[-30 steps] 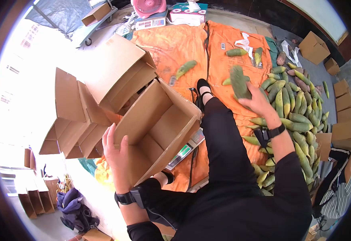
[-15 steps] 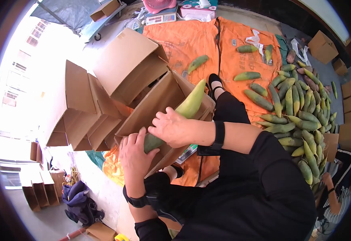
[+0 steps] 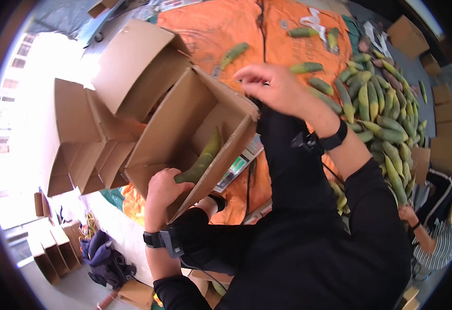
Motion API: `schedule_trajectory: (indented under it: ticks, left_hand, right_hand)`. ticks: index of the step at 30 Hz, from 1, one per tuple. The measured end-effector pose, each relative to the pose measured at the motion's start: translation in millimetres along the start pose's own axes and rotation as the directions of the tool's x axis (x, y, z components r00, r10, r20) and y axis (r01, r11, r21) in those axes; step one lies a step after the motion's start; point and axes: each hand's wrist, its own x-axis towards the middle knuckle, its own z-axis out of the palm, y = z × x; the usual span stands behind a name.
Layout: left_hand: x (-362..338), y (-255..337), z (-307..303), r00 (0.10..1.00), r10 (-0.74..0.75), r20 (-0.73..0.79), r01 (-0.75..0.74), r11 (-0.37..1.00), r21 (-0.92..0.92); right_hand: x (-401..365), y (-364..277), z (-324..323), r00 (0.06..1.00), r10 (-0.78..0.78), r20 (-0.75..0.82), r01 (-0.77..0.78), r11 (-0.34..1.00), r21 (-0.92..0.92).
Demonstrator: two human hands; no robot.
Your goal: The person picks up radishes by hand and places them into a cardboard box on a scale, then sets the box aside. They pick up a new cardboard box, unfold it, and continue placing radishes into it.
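A long green radish [image 3: 203, 157] lies slanted inside the open cardboard box [image 3: 184, 111], along its right wall. My left hand [image 3: 166, 192] is wrapped round the radish's lower end, at the box's near edge. Over the box's far right corner hangs my right hand [image 3: 267, 85], raised, with nothing visible in it and its fingers apart and slightly bent. Under the box's right side, a scale [image 3: 240, 163] with a lit green display partly shows.
Many green radishes [image 3: 386, 111] are heaped at the right on the orange sheet [image 3: 210, 31]. Empty cartons [image 3: 81, 134] stand at the left. A co-worker's arm [image 3: 423, 237] reaches in at the lower right. A dark blue bag [image 3: 104, 258] sits lower left.
My right hand has let go of the radish and moved up and right. The radish has gone down into the box, with my left hand still on it. The view has shifted.
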Motion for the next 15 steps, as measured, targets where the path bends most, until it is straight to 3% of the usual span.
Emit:
schedule_trajectory:
  ticks: [1,3,5,9,13,15]
  left_hand:
    - [6,-1,4,1.000,0.021,0.022,-0.021,1.000,0.004]
    - [17,-6,12,0.995,0.078,0.063,-0.072,0.992,-0.105]
    - [27,-3,20,0.984,0.102,0.144,-0.075,0.981,-0.180]
    - [51,-10,53,0.964,0.218,0.152,-0.179,0.955,-0.237]
    - [47,-7,53,0.940,0.225,0.255,-0.187,0.968,-0.165]
    - [45,-7,50,0.943,0.138,0.304,-0.114,0.989,-0.096]
  right_hand:
    - [-8,18,-14,0.996,0.018,-0.082,-0.018,1.000,-0.006]
    - [-34,59,-41,0.982,0.153,-0.108,-0.171,0.967,-0.190]
    - [-69,116,-50,0.943,0.306,-0.132,-0.327,0.923,-0.202]
    - [-157,213,-46,0.820,0.546,-0.174,-0.559,0.695,-0.452]
    - [-253,280,-17,0.681,0.730,-0.057,-0.630,0.545,-0.553]
    - [-284,289,-3,0.619,0.784,0.053,-0.609,0.521,-0.598]
